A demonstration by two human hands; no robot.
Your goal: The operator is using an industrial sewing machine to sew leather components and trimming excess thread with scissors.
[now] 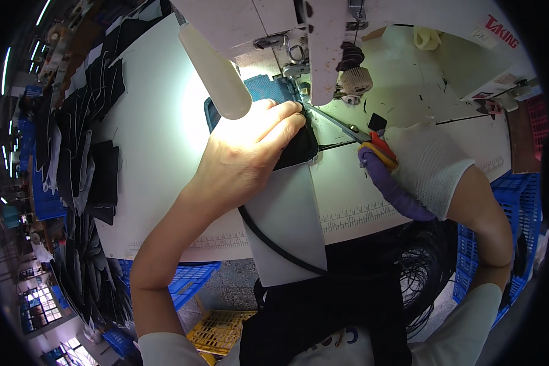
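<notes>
My left hand lies flat on a dark and blue fabric piece, pressing it down just left of the needle of a white sewing machine. My right hand, in a white knit glove with a purple finger cover, grips small orange-handled scissors whose thin blades point left toward the fabric under the presser foot. A grey panel with a black cord along its edge hangs from the fabric over the table's front edge toward my lap.
A white work table has ruler marks along its front edge. Stacks of dark cut fabric pieces lie on its left side. Blue plastic crates stand at right and below, and a yellow crate sits on the floor. A lamp head hangs over the table.
</notes>
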